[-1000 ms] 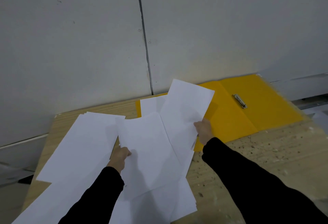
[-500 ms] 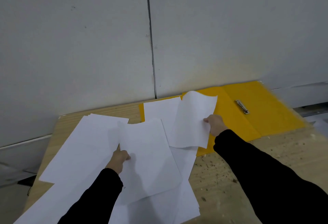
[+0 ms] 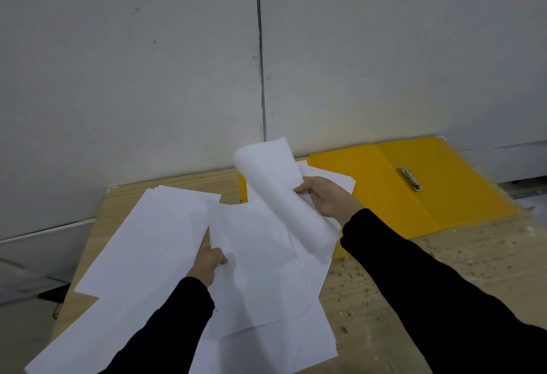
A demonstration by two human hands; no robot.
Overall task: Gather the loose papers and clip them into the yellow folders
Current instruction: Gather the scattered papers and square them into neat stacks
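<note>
Done: folder (image 3: 444,205) open, clip (image 3: 410,178) bare
Left: papers (image 3: 148,240) loose beside folder
Hands: right hand (image 3: 328,199) pinches curled sheet (image 3: 275,184), left hand (image 3: 208,264) pinches flat sheet (image 3: 257,255)

soft, even, rather dim light with a cool grey cast; no lamp shows. the loose white paper sheets (image 3: 154,240) throw only faint, blurred shadows on the pale wooden table top (image 3: 444,270). the open yellow card folder (image 3: 370,184) smears at its right edge, and the curled white paper sheet (image 3: 275,196) looks soft. the black long sleeves (image 3: 444,299) swallow all detail. the dark vertical seam (image 3: 261,77) in the grey panel wall (image 3: 118,77) bows slightly.
</note>
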